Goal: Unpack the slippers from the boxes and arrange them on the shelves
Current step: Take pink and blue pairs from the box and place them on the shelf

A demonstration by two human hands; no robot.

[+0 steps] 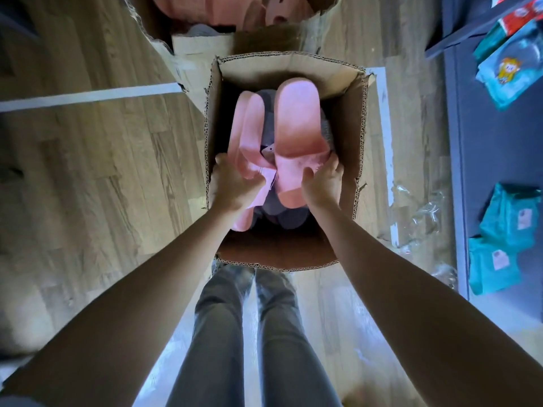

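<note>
Both hands reached into the open box point(357, 136). The left hand point(235, 183) gripped the left slipper point(249, 127), pink and turned on its edge, with fingers curled round its strap end. The right hand point(321, 180) held the right slipper point(296, 118), pink and footbed up, with the thumb across its strap. The 2 slippers lay side by side between the hands, reaching away from the grips. Grey slippers point(276, 212) lay beneath both grips. A far box point(293, 36) stood beyond the hands. A shelf point(493, 142) with teal packets point(508, 218) stood to the right of the right hand.
</note>
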